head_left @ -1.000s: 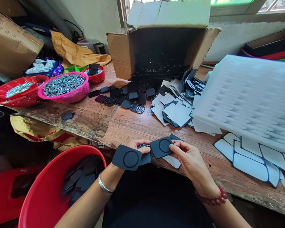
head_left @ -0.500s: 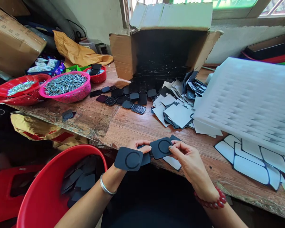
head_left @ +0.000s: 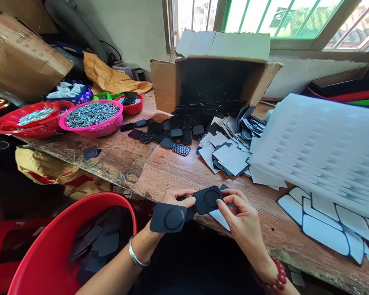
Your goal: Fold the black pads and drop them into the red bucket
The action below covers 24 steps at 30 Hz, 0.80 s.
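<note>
One head-worn view — close, looking forward and down over the workbench (head_left: 160,164)

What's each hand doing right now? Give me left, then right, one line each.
Left hand: closed on a stack of dark square pads.
Right hand: fingertips pinching one dark pad at its edge.

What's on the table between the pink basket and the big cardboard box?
In the head view, a small red bowl sits between the pink basket and cardboard box.

Two dark square pads with ring marks (head_left: 207,199), held overlapping, table edge
</note>
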Tool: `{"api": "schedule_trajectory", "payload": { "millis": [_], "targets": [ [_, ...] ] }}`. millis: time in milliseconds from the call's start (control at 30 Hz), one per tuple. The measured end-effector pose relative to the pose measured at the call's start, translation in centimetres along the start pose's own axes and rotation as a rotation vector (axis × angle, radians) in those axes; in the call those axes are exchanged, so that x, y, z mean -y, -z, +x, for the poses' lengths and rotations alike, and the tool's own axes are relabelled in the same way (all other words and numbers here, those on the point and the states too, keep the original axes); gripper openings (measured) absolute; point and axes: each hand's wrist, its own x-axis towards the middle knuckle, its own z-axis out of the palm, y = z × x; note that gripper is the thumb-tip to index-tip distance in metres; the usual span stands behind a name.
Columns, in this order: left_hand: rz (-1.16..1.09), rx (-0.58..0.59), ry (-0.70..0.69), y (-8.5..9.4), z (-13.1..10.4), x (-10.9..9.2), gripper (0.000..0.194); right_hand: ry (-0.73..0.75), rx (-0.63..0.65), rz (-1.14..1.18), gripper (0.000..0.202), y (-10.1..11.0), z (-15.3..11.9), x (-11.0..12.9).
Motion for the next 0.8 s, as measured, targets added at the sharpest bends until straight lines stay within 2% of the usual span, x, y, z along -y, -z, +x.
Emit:
{"api": "schedule_trajectory", "payload": {
  "millis": [300,500,633,800],
  "targets": [
    [-0.016,0.033,0.01,0.3,-0.1,0.1,0.034,0.067,-0.036,-0.032,0.023,-0.4,-0.4,0.2],
    [0.0,0.087,-0.059,0.7,-0.1,0.4,0.032,0.137,-0.001,-0.138,0.023,-0.3,-0.4,0.2],
    [0.027,0.114,-0.037,0.9,-0.2,0.5,0.034,0.231,0.074,-0.303,0.024,0.1,-0.4,0.6],
    [0.005,0.151,-0.015,1.1,-0.2,1.0,0.035,0.378,0.132,-0.645,0.025,1.0,-0.5,1.0]
  ]
}}
